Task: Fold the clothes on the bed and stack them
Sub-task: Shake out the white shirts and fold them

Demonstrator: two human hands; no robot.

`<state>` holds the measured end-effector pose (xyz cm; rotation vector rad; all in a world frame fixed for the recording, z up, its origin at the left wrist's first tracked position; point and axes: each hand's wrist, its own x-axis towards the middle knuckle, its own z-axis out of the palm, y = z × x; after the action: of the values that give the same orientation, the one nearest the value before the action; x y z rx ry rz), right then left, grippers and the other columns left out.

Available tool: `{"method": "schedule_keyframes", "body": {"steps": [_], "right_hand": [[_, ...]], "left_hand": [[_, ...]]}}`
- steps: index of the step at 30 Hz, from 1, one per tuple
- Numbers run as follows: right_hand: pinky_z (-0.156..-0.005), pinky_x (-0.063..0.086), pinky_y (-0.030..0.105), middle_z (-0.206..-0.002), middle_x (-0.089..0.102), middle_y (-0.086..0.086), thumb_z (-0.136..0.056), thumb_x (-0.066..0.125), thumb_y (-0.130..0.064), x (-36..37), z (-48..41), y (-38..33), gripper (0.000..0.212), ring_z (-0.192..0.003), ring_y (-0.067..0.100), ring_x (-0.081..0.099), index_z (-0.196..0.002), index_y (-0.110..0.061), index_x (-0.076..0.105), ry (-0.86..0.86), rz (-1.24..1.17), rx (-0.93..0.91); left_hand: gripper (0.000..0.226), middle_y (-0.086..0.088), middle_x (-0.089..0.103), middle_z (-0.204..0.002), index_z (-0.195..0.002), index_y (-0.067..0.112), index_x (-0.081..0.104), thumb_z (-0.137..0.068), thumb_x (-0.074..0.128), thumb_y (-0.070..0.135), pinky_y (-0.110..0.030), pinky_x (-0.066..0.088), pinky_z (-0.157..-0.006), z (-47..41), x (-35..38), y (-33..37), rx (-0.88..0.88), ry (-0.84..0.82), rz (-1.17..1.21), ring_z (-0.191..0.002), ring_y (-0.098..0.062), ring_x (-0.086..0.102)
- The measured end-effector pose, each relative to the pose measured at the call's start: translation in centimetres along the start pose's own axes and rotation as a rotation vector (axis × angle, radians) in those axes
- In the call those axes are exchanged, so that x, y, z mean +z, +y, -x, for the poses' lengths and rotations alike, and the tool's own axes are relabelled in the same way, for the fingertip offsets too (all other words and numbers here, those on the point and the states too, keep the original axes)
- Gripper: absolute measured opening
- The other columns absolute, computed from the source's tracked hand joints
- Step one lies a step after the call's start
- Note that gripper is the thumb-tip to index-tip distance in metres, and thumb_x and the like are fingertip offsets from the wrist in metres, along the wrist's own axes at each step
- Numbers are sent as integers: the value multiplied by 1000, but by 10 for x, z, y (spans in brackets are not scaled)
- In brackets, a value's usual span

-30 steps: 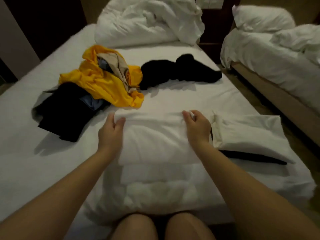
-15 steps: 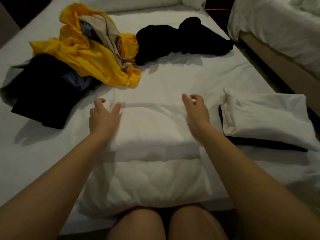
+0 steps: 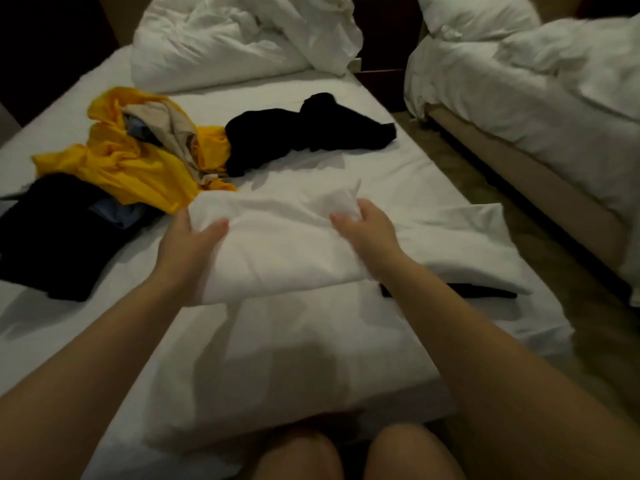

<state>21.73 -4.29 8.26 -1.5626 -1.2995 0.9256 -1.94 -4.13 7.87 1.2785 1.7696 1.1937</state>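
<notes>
White cloth, a part-folded garment (image 3: 284,247), lies across the pillow (image 3: 284,358) at the near edge of the bed (image 3: 398,181), and both hands have it by its far side. The left hand (image 3: 187,247) grips the left edge, thumb on top and fingers tucked beneath; the right hand (image 3: 369,230) has its fingers bunched round the far right corner, which is raised off the sheet. That two-sided hold looks meant to keep the fold from slipping open while the piece is lifted or turned over. Just to the right sits a folded white piece (image 3: 464,244) on a folded black one (image 3: 485,292), probably the stack where this garment belongs. It lies close to the mattress's right edge, with bare floor (image 3: 460,168) beyond, so a careless set-down could slide off. Open sheet lies ahead of the hands. To the left a yellow garment (image 3: 131,168), a dark heap (image 3: 48,237) and a black garment (image 3: 298,136) wait unfolded, crowding that side
</notes>
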Motion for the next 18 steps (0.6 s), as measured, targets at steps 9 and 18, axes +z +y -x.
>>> {"method": "schedule_keyframes", "body": {"steps": [9,18], "right_hand": [[-70,49,29,-96,63,-7,-86,63,-27,-173,-15,20,23,-87,13,60,-109,-22,59,278,-24,57],[-82,48,37,-109,63,6,-88,60,-32,-201,-41,109,26,-95,24,57,-110,-18,58,292,314,275]], "left_hand": [[49,12,44,-128,-139,31,41,-93,54,18,-13,31,-92,29,153,95,320,-259,199,-118,-6,41],[44,-7,44,-143,-139,26,43,-96,46,33,-30,31,-104,31,244,59,209,-378,-241,-131,-26,40]]}}
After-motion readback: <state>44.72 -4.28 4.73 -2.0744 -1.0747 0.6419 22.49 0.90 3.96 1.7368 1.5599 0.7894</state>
